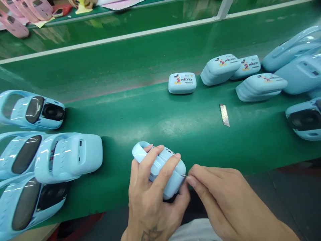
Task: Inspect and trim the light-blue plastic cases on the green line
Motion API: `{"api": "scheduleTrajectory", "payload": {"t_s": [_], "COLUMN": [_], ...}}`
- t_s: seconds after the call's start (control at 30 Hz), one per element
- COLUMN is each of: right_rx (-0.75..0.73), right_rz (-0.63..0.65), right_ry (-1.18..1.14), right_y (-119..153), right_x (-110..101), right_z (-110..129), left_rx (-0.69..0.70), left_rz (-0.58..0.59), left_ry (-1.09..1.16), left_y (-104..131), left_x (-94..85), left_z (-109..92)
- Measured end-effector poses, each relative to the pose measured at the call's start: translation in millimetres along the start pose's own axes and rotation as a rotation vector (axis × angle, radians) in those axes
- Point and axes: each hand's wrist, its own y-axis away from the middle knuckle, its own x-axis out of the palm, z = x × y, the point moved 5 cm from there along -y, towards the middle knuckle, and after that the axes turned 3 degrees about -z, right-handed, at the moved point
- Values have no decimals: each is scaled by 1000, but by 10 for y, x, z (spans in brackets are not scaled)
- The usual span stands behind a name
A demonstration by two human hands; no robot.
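From the head camera I logged a green bench (140, 117) running across the view, with a shelf (160, 20) behind it carrying pink cases (40, 10) at its left end. Blue cases stood in two groups: one at left (90, 154), overlapping, some with round dark speakers showing; one at far right (298, 75). I could read no lettering on either group.

The right hand (223, 190) was pinched closed, thumb against fingers. The left hand (155, 194) was curled partway around a blue case (173, 184), fingers spread over the top and thumb at the near side. This case was at low centre, near the bench's front edge; I could not tell whether it touched the surface. Fingers hid most of its print.

Beyond lay two stacks of blue covers, one at the back (220, 68) and one nearer (262, 86), plus a single cover (182, 83) set apart to the left. I read "MICKEY" and "FRIENDS" on the single one, beside a cartoon mouse; the small script above was illegible. A blade (224, 115) lay flat on the bench. Smallest: a metal sliver (184, 175) in the right hand's pinch, its tip at the held case's end.
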Motion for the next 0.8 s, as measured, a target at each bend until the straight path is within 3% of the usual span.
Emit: {"api": "scheduleTrajectory", "payload": {"t_s": [0.57,0.67,0.8], "right_rx": [48,124,250], "right_rz": [29,103,235], "right_ry": [-45,-79,-211], "right_y": [-29,-40,-67], "right_x": [9,0,-8], "right_z": [4,-6,7], "left_rx": [27,21,-9], "left_rz": [-4,13,131], "left_ry": [-28,-43,26], "left_y": [17,3,2], "left_x": [28,8,-50], "left_z": [13,8,17]}}
